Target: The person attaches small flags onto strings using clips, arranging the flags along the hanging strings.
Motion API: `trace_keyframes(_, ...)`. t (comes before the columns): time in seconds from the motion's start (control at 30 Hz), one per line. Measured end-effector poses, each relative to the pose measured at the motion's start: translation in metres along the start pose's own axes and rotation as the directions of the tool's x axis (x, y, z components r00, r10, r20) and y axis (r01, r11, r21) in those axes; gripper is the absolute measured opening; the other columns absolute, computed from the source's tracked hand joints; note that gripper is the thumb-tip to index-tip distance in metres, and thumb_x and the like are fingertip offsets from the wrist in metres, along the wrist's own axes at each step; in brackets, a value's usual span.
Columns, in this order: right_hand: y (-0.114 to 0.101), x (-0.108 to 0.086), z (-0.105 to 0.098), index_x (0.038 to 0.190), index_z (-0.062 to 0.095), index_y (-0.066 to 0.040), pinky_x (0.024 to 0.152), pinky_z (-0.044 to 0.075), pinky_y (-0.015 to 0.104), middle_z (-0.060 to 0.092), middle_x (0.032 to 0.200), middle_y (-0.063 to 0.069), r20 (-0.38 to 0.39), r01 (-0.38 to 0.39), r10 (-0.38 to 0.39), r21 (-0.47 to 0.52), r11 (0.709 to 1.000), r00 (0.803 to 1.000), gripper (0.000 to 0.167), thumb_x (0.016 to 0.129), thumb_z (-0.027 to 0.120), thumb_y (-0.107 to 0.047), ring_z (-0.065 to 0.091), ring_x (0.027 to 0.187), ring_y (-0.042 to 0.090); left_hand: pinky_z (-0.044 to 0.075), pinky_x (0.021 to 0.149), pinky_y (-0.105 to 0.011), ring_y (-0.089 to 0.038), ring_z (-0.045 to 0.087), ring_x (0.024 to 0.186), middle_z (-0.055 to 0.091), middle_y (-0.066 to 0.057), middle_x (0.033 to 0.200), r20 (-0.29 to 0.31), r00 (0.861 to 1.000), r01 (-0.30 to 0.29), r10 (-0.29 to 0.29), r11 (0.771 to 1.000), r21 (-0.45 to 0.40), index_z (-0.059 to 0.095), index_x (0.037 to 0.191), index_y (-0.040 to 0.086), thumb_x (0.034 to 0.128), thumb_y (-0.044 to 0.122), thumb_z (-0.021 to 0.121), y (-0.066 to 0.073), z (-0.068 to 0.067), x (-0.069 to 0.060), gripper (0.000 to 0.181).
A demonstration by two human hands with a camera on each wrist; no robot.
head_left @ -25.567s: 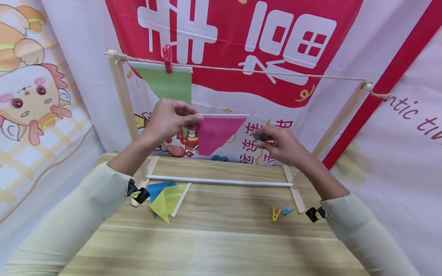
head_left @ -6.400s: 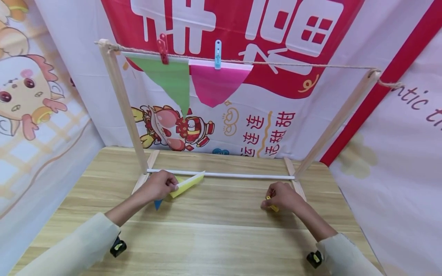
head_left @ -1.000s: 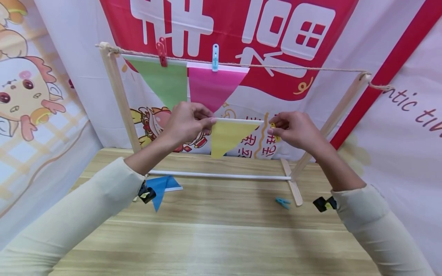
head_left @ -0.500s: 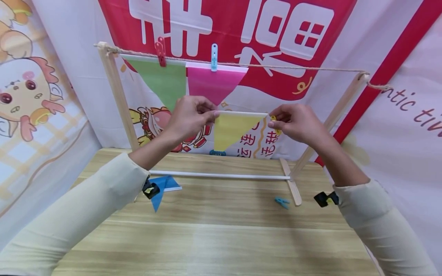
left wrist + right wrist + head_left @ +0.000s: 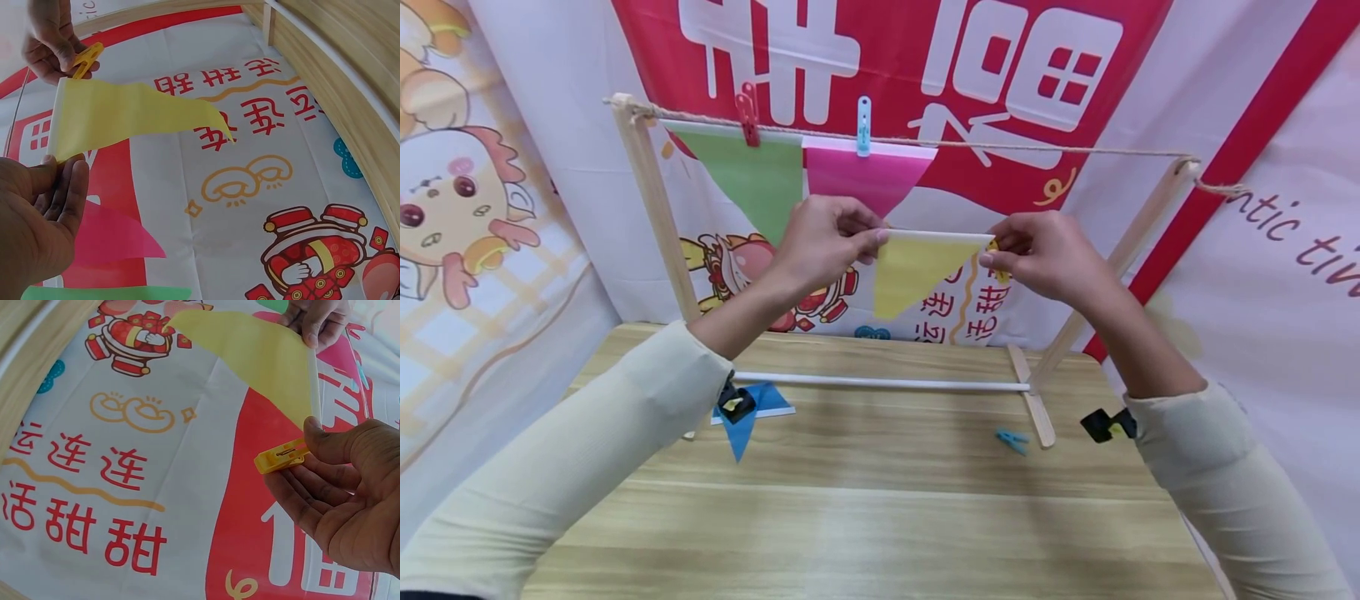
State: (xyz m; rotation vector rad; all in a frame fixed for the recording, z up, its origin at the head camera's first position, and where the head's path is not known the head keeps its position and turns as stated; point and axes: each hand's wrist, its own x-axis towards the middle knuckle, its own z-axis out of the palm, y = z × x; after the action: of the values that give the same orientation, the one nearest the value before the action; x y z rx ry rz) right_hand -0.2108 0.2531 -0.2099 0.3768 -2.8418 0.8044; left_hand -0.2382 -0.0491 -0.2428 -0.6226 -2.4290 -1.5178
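My left hand (image 5: 831,242) pinches the top left corner of a yellow pennant (image 5: 917,271) with a white top strip. At the other end of that strip, my right hand (image 5: 1048,254) holds a yellow clothespin (image 5: 278,457), its thumb against the pennant's corner in the right wrist view. The pennant hangs below a twine line (image 5: 1037,148). On the line are a green pennant (image 5: 752,171) under a red clothespin (image 5: 748,114) and a pink pennant (image 5: 857,179) under a light blue clothespin (image 5: 864,125). My left hand hides part of the green one.
Two wooden posts (image 5: 655,208) carry the twine; a white rod (image 5: 880,382) joins their feet. A folded blue pennant (image 5: 745,429) lies at the left of the wooden table (image 5: 880,517), a blue clothespin (image 5: 1012,440) at the right. A printed cloth backdrop (image 5: 880,42) stands close behind.
The pink pennant, in my left hand at first, now hangs clipped on the twine. The yellow pennant and yellow clothespin have left the table. Over the last second both hands rose slightly and came together.
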Motion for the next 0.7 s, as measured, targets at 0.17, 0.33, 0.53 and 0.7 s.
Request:
trace_keyframes(0.17, -0.003, 0.0, -0.003, 0.139, 0.079, -0.008, 0.094, 0.071, 0.057, 0.082, 0.125, 0.016, -0.012, 0.006, -0.006, -0.004, 1.0, 1.0, 0.047, 0.099, 0.088, -0.033, 0.08, 0.102, 0.031, 0.07, 0.088, -0.03, -0.02, 0.084, 0.091, 0.086, -0.012, 0.114, 0.004, 1.0, -0.016, 0.016, 1.0, 0.0, 0.083, 0.124, 0.003, 0.1047, 0.018, 0.083, 0.004, 0.002, 0.003, 0.025)
trace_keyframes(0.33, -0.006, 0.0, -0.004, 0.138, 0.079, -0.009, 0.094, 0.071, 0.056, 0.082, 0.126, 0.015, -0.022, 0.022, -0.022, -0.017, 1.0, 1.0, 0.045, 0.099, 0.088, -0.03, 0.079, 0.101, 0.031, 0.07, 0.087, -0.029, -0.023, 0.083, 0.091, 0.085, -0.013, 0.112, 0.018, 0.999, -0.028, 0.029, 0.999, -0.024, 0.083, 0.124, 0.002, 0.1051, 0.015, 0.082, 0.005, 0.002, 0.006, 0.023)
trace_keyframes(0.53, -0.011, 0.001, -0.008, 0.138, 0.08, -0.011, 0.092, 0.072, 0.053, 0.082, 0.127, 0.014, -0.028, 0.019, -0.02, -0.031, 0.999, 0.999, 0.046, 0.1, 0.088, -0.034, 0.078, 0.1, 0.03, 0.07, 0.089, -0.03, -0.024, 0.083, 0.093, 0.086, -0.013, 0.114, 0.024, 0.999, -0.047, 0.047, 0.999, -0.027, 0.083, 0.124, 0.002, 0.1054, 0.016, 0.081, 0.007, 0.005, 0.01, 0.023)
trace_keyframes(0.7, -0.016, 0.002, -0.011, 0.138, 0.08, -0.011, 0.09, 0.072, 0.05, 0.082, 0.127, 0.014, -0.039, 0.023, -0.024, -0.038, 0.999, 0.999, 0.047, 0.1, 0.088, -0.037, 0.076, 0.097, 0.03, 0.07, 0.089, -0.031, -0.022, 0.083, 0.092, 0.086, -0.012, 0.114, 0.034, 0.997, -0.066, 0.068, 0.997, -0.047, 0.083, 0.123, 0.002, 0.1056, 0.018, 0.081, 0.013, 0.009, 0.013, 0.023)
